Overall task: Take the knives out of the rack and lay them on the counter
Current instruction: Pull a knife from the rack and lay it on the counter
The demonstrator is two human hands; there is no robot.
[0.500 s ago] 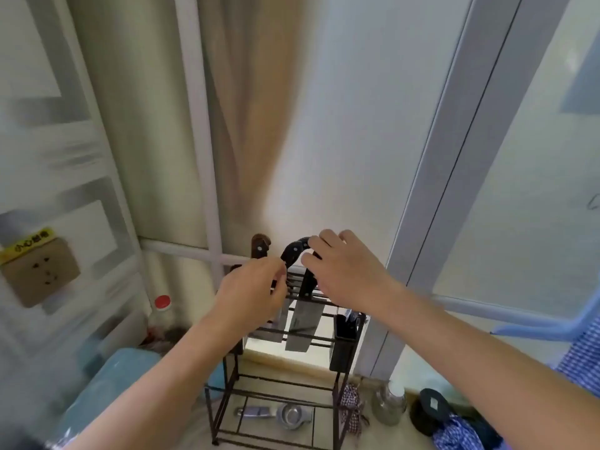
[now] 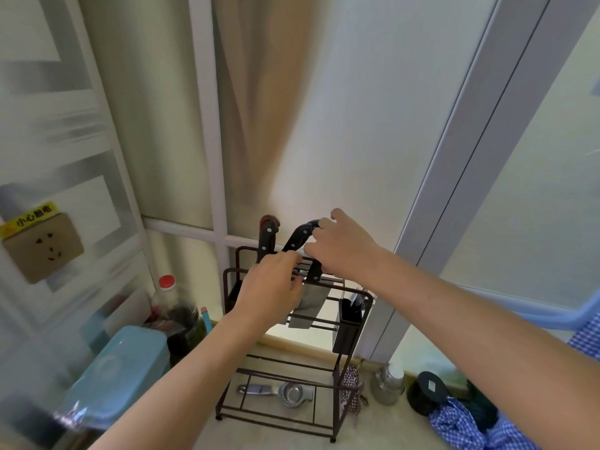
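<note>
Head view, looking down at a dark metal rack standing on the counter against a frosted window. Two knives stood in the top slots of the rack. The left knife, black riveted handle, stood upright at the rear left, not touched by either hand. The right knife, black riveted handle curving up to the right, sat in its slot with its broad steel blade hanging down between the rack bars. The right hand had its grip closed around the upper end of that handle, fingers wrapped over the top and thumb below. The left hand rested on the top bars of the rack just left of the same knife; its fingers were curled over the bars, and whether they pinched the lower handle or only steadied the rack could not be told. A dark utensil holder hung on the right side of the rack. On the bottom shelf lay a metal squeezer. Left of the rack: a blue plastic lidded box and a bottle with a red cap. Right of the rack: a glass jar and blue checked cloth. A wall socket with a yellow label sat on the left wall
</note>
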